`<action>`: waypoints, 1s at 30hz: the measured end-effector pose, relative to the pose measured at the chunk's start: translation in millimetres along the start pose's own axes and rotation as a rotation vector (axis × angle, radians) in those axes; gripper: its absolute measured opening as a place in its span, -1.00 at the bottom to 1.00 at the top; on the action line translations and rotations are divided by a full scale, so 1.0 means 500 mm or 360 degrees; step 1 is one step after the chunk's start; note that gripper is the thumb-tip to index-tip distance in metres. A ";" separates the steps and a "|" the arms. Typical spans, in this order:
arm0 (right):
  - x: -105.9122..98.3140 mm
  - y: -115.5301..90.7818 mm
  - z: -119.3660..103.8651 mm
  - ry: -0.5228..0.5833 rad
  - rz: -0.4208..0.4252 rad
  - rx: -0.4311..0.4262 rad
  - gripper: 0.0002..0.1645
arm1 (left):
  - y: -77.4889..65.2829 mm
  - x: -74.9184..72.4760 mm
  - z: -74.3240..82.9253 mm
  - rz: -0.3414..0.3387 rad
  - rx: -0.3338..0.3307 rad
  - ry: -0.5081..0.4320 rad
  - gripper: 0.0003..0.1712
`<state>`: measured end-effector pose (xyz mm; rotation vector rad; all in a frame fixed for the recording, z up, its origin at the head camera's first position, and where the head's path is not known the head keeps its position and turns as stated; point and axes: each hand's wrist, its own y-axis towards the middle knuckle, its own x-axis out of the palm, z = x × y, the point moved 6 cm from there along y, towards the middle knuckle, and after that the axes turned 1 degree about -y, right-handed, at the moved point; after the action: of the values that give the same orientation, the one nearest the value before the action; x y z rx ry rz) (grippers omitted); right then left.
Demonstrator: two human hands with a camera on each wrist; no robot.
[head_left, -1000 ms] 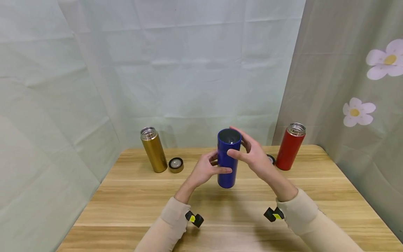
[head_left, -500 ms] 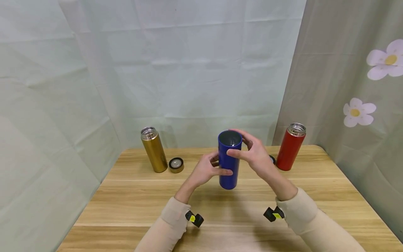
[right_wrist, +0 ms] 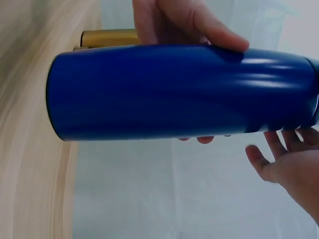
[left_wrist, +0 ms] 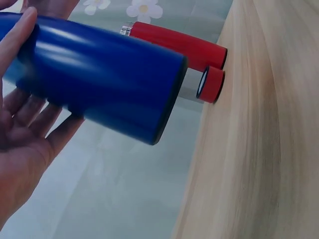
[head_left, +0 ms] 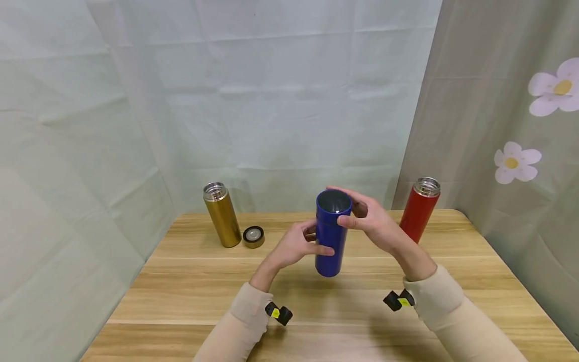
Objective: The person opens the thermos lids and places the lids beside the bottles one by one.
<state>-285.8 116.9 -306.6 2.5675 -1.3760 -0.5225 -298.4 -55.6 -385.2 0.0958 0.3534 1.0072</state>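
A blue thermos [head_left: 328,234] is held up off the table, nearly upright with a slight tilt. My left hand [head_left: 295,245] grips its body at mid-height, the thumb across the near side. With my right hand [head_left: 374,222] I hold the top end around the lid [head_left: 326,217], thumb in front and fingers behind. The lid's top is a dark hollow. In the right wrist view, the fingertips of my right hand [right_wrist: 299,164] touch the thermos close to its lid end. Its dark base shows in the left wrist view.
A gold thermos [head_left: 221,218] stands uncapped at the back left, its lid [head_left: 254,237] beside it. At the back right stands an uncapped red thermos [head_left: 418,211]; its red lid [left_wrist: 211,84] appears in the left wrist view. Curtains surround the wooden table [head_left: 190,291].
The blue thermos has shifted slightly right and lower in view. My right hand has moved a little right and its thumb has slid rightward at the lid. The red lid is now hidden in the head view.
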 end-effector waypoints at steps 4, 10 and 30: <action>0.007 -0.001 0.003 -0.0108 0.0133 0.0003 -0.09 | 0.000 -0.006 -0.003 0.0104 -0.0023 0.0031 -0.10; 0.022 0.001 0.003 -0.0183 0.0296 0.0013 -0.14 | 0.000 -0.010 -0.007 0.0180 -0.0040 0.0083 -0.07; -0.001 0.010 -0.001 -0.0051 0.0001 0.0022 -0.15 | -0.002 -0.006 -0.005 0.0053 -0.0058 0.0022 -0.13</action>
<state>-289.9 114.6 -304.5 2.5802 -1.3953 -0.5584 -300.1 -58.9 -386.9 0.0623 0.3468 1.0473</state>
